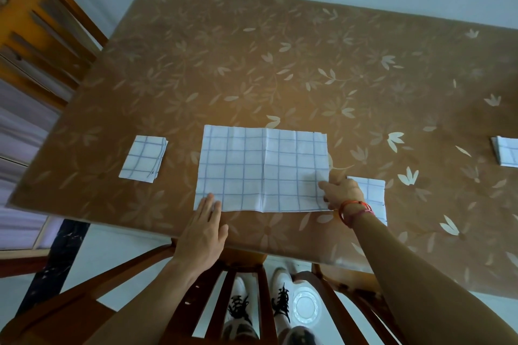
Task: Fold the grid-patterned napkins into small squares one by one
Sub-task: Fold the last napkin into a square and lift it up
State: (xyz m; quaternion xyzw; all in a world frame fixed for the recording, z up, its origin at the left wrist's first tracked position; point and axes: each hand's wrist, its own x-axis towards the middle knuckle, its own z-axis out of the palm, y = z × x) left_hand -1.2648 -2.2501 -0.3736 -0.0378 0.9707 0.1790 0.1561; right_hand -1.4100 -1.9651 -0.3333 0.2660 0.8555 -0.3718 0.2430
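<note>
Left hand (204, 228) is being pressed flat on near-left corner of napkin (263, 168), mid-near on table (252, 64); its right edge is being pinched by right hand (343, 193); long axis running left-right, fold likely leftward

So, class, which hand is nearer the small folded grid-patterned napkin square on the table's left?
Left. The left hand lies flat on the near corner of the large white grid-patterned napkin, just right of the small folded square; the right hand pinches that napkin's opposite edge.
</note>
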